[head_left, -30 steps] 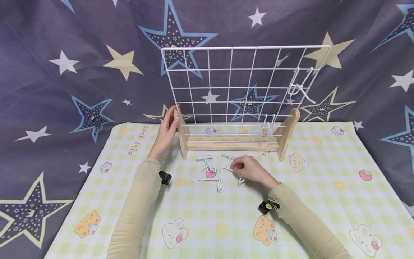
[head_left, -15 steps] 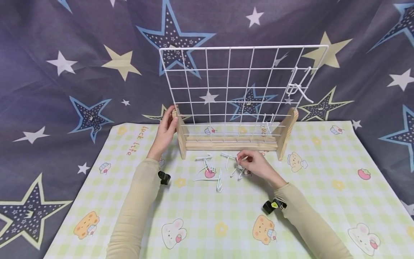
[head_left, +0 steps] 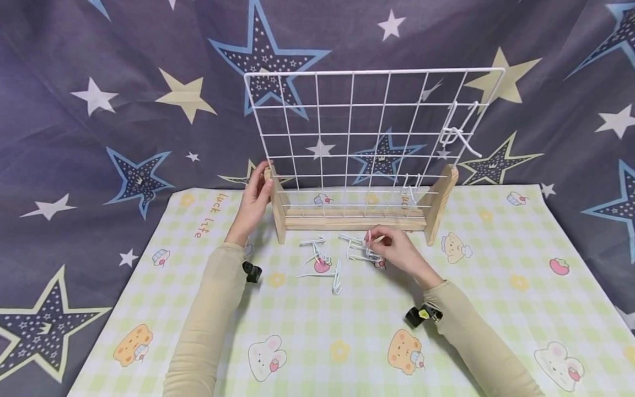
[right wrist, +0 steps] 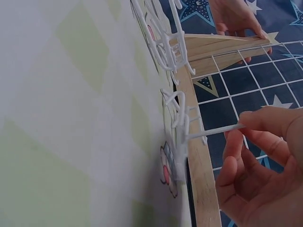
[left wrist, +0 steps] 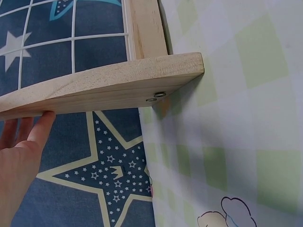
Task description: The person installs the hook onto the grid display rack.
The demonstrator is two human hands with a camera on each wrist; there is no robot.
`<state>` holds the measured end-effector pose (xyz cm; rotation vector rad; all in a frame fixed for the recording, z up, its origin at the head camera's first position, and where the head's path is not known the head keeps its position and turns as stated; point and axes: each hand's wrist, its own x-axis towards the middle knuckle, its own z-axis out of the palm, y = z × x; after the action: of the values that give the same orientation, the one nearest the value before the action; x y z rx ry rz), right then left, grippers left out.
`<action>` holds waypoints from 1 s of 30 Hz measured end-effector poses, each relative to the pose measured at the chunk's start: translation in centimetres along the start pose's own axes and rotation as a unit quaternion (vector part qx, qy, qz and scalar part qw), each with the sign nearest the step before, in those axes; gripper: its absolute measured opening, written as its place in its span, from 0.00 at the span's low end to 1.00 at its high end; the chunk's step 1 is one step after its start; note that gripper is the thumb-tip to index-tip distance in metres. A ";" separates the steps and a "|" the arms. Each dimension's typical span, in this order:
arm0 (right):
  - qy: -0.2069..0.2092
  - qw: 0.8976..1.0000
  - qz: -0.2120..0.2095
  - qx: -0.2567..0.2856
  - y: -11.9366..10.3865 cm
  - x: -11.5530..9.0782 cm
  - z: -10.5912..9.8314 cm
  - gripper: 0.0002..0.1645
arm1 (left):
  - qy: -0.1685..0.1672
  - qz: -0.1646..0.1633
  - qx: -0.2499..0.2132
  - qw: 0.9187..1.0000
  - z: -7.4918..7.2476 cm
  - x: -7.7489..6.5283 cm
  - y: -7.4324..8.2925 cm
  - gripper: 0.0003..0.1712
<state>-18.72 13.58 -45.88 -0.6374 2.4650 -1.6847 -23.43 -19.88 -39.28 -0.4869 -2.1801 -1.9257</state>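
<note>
A white wire grid rack (head_left: 369, 223) with wooden side panels stands upright at the back of the table. My left hand (head_left: 254, 201) holds its left side panel (left wrist: 109, 82) near the top, fingers on one side and thumb on the other. In front of the rack, my right hand (head_left: 399, 253) pinches the rod end of a white wire hook (right wrist: 215, 131) between thumb and index finger. The hook's lower part overlaps other hooks in the right wrist view. Several more white hooks (head_left: 337, 275) lie loosely to the left of my right hand.
A large white hook (head_left: 451, 135) hangs at the grid's upper right, and a smaller hook (head_left: 410, 190) hangs lower down. A checked cloth (head_left: 317, 331) covers the table, with a star-patterned dark curtain (head_left: 149, 49) behind.
My right hand has moved slightly right and toward the rack, with the pinched hook shifting along and turning. My left hand keeps its place on the side panel.
</note>
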 end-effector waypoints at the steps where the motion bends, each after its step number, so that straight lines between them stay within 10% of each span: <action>1: 0.001 1.000 -0.004 -0.002 0.3 0.1 -0.1 0.06 | -0.001 0.001 -0.001 1.000 0.0 0.0 0.0 0.26; 30: -0.064 0.996 0.006 -0.057 3.4 0.5 -0.6 0.06 | 0.005 0.002 -0.012 1.000 -0.6 0.7 -2.8 0.28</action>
<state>-20.32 15.01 -48.66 -0.7183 2.4824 -1.4580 -25.14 -20.67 -41.56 -0.4845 -2.1501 -1.9491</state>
